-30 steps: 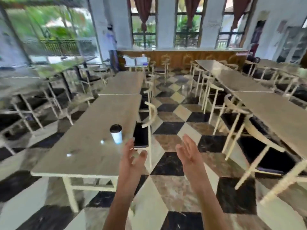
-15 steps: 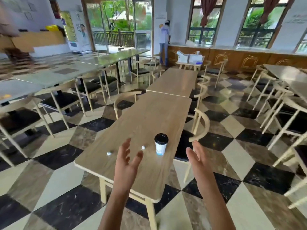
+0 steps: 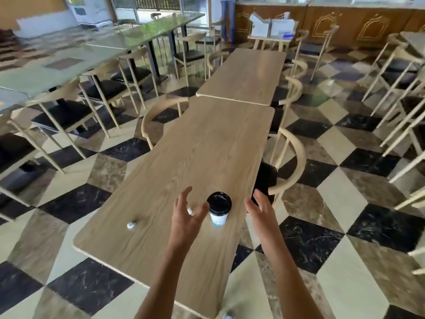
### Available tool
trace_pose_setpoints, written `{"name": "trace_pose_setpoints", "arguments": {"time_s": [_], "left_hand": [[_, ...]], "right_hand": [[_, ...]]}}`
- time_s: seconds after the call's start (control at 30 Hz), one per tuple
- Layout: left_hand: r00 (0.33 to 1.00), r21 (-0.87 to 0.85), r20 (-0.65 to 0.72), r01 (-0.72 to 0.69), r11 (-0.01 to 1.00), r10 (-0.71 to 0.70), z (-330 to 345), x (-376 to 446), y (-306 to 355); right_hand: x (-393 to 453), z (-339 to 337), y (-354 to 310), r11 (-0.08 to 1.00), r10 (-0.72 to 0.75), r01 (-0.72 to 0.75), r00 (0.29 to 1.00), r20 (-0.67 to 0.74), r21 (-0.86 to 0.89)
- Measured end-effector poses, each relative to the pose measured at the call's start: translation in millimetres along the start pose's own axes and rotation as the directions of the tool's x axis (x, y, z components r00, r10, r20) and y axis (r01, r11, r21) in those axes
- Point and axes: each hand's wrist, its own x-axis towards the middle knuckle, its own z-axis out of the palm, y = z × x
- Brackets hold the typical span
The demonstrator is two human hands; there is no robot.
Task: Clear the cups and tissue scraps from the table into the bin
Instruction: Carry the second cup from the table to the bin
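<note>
Two bare hands are flanking a lidded cup [image 3: 218,208] on a wooden table [image 3: 207,143].

The left hand [image 3: 186,221] and right hand [image 3: 261,211] are hovering with fingers spread, holding nothing; one tissue scrap [image 3: 190,211] is showing between the left fingers, another scrap [image 3: 131,225] is lying farther left.

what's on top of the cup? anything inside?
A black lid sits on the cup, closed over the rim. The lid covers the inside, so any contents cannot be seen.

Nothing here reads clearly (the blue print on the cup [image 3: 218,219] is blurred).
</note>
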Motion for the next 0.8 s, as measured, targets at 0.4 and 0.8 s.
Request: {"name": "trace_pose_setpoints", "arguments": {"time_s": [0.4,0.8], "left_hand": [[0.974,0.387,0.224,-0.070,0.919,-0.021,75.5,42.3,-53.2],[0.989,0.255,0.137,0.016,0.967,-0.052,91.7,70.1,-52.6]], "right_hand": [[65.1,18.6,51.3,0.980,0.197,-0.198,0.977,-0.078,0.002],[85.8,28.5,76.4,0.951,0.305,-0.300,0.949,-0.077,0.070]]}}
